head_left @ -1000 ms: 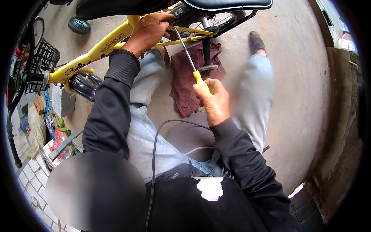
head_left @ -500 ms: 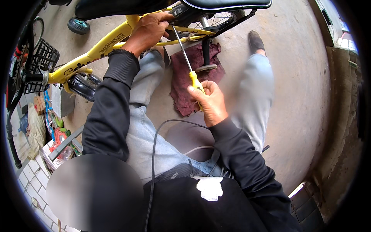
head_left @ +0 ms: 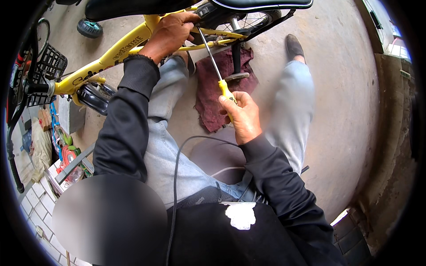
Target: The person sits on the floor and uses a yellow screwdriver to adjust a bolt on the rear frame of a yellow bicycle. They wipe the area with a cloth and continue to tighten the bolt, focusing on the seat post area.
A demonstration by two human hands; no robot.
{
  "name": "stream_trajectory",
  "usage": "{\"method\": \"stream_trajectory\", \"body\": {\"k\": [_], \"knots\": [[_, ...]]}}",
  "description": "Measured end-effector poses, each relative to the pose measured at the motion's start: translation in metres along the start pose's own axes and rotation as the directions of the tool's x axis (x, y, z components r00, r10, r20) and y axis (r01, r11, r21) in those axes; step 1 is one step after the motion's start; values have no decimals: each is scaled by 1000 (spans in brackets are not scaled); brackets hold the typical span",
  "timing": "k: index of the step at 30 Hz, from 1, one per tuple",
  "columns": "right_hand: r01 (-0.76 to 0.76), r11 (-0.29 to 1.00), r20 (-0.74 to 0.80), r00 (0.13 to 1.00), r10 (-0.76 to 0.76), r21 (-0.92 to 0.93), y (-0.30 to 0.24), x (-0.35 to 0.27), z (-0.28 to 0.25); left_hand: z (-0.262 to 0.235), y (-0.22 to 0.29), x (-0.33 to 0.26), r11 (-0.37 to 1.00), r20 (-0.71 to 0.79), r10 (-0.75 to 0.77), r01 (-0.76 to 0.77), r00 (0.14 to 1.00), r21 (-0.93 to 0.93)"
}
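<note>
A yellow-handled screwdriver is gripped in my right hand, its long metal shaft slanting up and away. The tip meets the rear part of a yellow bicycle, just beside my left hand's fingers. My left hand reaches over the frame with its fingers bent against a black part near the rear wheel. What those fingertips pinch, if anything, is hidden. Below the frame a crank with a pedal hangs over a dark red cloth on the floor.
A black seat overhangs the frame near my left hand. The front wheel and a black basket are at the left. A black cable loops across my lap. Tools and bags lie at lower left; a small loose wheel is beyond.
My right hand and the screwdriver handle have shifted very slightly, with the thumb a little further right. The left hand stays in place on the bicycle.
</note>
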State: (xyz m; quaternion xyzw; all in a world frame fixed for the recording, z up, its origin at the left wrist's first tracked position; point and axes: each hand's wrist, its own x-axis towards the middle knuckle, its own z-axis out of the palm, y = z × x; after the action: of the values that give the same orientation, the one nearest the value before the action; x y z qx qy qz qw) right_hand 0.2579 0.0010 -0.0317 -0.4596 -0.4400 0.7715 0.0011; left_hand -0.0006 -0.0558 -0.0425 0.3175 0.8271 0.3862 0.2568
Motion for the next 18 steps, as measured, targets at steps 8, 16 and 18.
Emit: {"method": "stream_trajectory", "body": {"k": [8,16,18], "knots": [[-45,998,89,995,42,32,6,1,-4,-1,6,-2,999,2,1,-1,1000,41],[-156,979,195,972,129,129,3,0,-3,-1,9,-4,998,-14,8,-8,1000,56],[-115,992,117,987,109,49,3,0,-1,0,6,-3,999,-8,13,-13,1000,39]]}}
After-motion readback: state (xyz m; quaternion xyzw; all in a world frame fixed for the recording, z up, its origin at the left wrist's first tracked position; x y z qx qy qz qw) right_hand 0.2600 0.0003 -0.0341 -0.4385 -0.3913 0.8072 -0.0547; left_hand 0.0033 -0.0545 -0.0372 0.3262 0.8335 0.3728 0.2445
